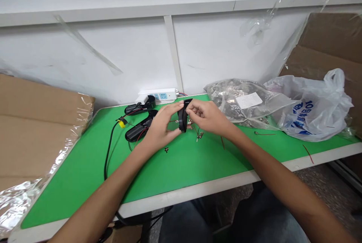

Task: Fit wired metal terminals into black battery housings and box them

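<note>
My left hand (162,126) grips a black plastic housing (182,118) from its left side, holding it up on edge above the green table. At the housing's upper right, my right hand (205,115) pinches with thumb and forefinger; whatever is between those fingertips is too small to make out. Thin red wires and small metal parts (200,135) hang or lie just below that hand. Left of my left hand lie black plastic shells (137,132) with wires. One small metal piece (166,149) rests on the table in front of my left hand.
A white power strip (162,95) stands against the wall. A clear bag of metal parts (240,98) and a white plastic bag (308,107) sit at the back right. A black cable (106,156) runs over the left part of the green tabletop (85,167). Cardboard (36,130) flanks the left side.
</note>
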